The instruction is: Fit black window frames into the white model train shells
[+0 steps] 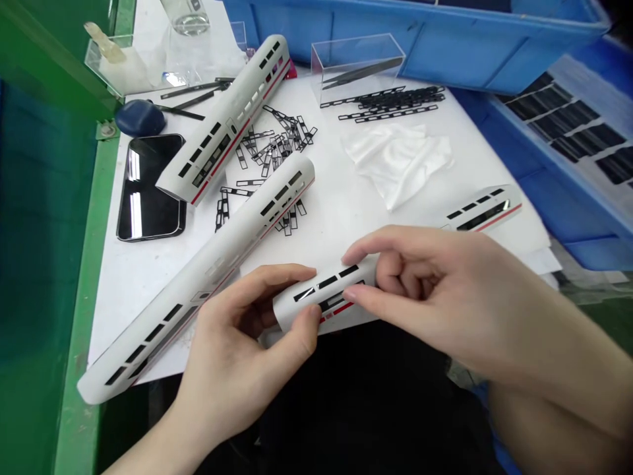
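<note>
My L hand [232,356] and R hand [435,297] grasping short white plastic train-car shell [297,310] w/ red stripe; long white shell [208,264] alongside; many black window-frame strips [284,142] left loose on white paper sheet [336,224].

Carriage shell [301,310] hidden, glass tumbler [186,14] cut off

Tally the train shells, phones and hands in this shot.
Train shells: 3 (one held in both hands, its middle hidden)
Phones: 1
Hands, left hand and right hand: 2
Total: 6
</note>
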